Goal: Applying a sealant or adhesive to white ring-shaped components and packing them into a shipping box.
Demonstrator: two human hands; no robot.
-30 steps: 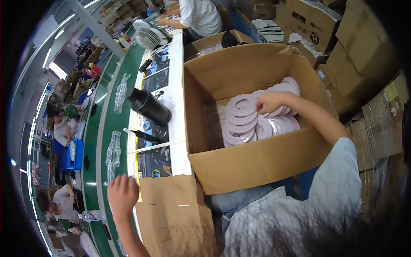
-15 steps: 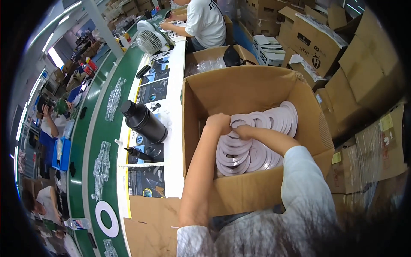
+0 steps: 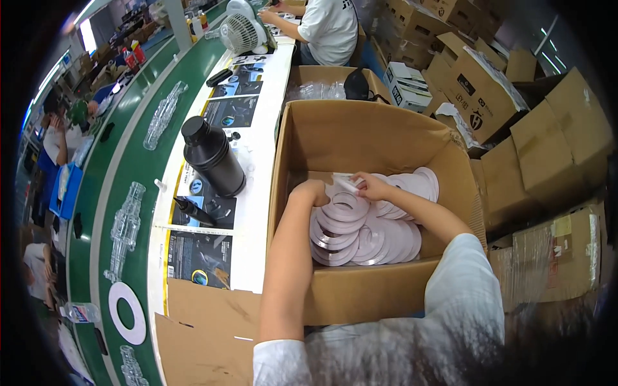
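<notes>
Both hands are inside a large open cardboard box (image 3: 380,132) that holds many flat white rings (image 3: 338,237), overlapping in fanned rows. My right hand (image 3: 372,186) is closed, its fingertips pinching a thin, bent white piece (image 3: 346,183) above the rings. Whether that piece is a ring or a loose sheet cannot be made out. My left hand (image 3: 311,192) is closed at the left end of the rings, close to the white piece. Its fingertips are partly hidden, and what they grip does not show.
Left of the box runs a white worktop with a black bottle (image 3: 215,161), a small black dropper bottle (image 3: 193,211) and a fan (image 3: 241,32). Beyond it, a green conveyor carries clear plastic parts (image 3: 125,228) and a white ring (image 3: 127,313). Cartons (image 3: 479,96) crowd the right; a co-worker (image 3: 328,29) sits ahead.
My hands have moved apart, and a bent white piece now shows between them. The view has shifted, so the conveyor and worktop sit farther left and lower.
</notes>
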